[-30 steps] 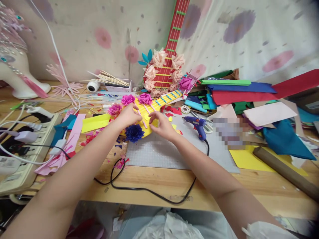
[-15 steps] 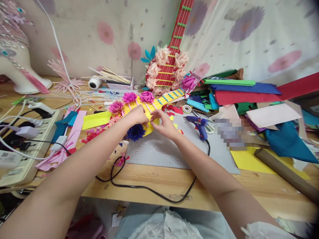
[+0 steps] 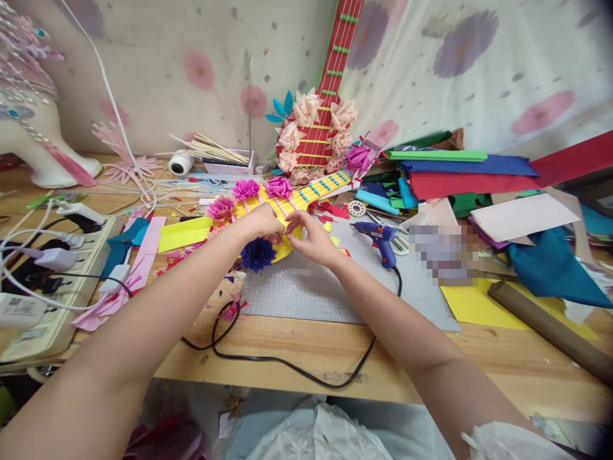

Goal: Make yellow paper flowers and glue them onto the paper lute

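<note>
A yellow paper guitar (image 3: 306,197) lies slanted on the grey cutting mat (image 3: 306,297), decorated with magenta and pink paper flowers and a dark blue paper flower (image 3: 258,255). Over the guitar's body, my left hand (image 3: 266,223) is closed, its fingers curled down and partly hidden behind the hand. Facing it, my right hand (image 3: 312,237) has thumb and fingers bent in a pinch close to the left fingertips. Anything held between them is too small and too yellow against the guitar to make out. A blue glue gun (image 3: 379,239) rests to the right.
A red paper guitar (image 3: 320,137) stands against the wall. Coloured paper sheets (image 3: 479,182) pile up at right. A power strip (image 3: 79,281) sits at left, and a black cord (image 3: 297,368) loops along the front. A box of sticks (image 3: 230,160) stands behind.
Both hands stay over the guitar's body with only slight finger movement. The whole view has shifted a little.
</note>
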The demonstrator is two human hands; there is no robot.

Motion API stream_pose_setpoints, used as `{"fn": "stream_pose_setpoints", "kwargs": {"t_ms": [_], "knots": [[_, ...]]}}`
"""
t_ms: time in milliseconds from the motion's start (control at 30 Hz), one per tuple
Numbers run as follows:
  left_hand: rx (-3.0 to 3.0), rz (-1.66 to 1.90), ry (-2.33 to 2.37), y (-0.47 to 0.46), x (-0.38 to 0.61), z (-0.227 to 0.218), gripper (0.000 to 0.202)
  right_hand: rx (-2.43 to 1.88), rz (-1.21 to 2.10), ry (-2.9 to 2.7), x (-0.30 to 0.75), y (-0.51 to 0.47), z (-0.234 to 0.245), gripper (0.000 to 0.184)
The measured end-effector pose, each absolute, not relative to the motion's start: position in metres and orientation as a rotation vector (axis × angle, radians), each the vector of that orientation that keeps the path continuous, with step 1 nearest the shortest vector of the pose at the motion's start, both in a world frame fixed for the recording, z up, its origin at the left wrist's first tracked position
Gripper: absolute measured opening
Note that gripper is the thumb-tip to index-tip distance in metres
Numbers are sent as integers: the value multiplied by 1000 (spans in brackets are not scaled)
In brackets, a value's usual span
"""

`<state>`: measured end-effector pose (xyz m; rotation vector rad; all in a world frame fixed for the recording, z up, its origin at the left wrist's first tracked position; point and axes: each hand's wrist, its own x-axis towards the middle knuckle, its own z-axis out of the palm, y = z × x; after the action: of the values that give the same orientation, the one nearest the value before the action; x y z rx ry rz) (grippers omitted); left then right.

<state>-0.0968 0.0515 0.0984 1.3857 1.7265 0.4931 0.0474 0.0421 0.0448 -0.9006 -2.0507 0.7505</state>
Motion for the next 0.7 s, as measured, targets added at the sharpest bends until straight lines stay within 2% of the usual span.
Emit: {"fn": "stream_pose_setpoints", "kwargs": {"t_ms": [233, 700], "knots": [[1249, 486, 1631, 50, -92, 104, 14, -868, 763, -2037, 51, 41, 48, 28], [1138, 500, 1637, 50, -88, 111, 17, -981, 686, -1911, 95, 30, 40, 30]]}}
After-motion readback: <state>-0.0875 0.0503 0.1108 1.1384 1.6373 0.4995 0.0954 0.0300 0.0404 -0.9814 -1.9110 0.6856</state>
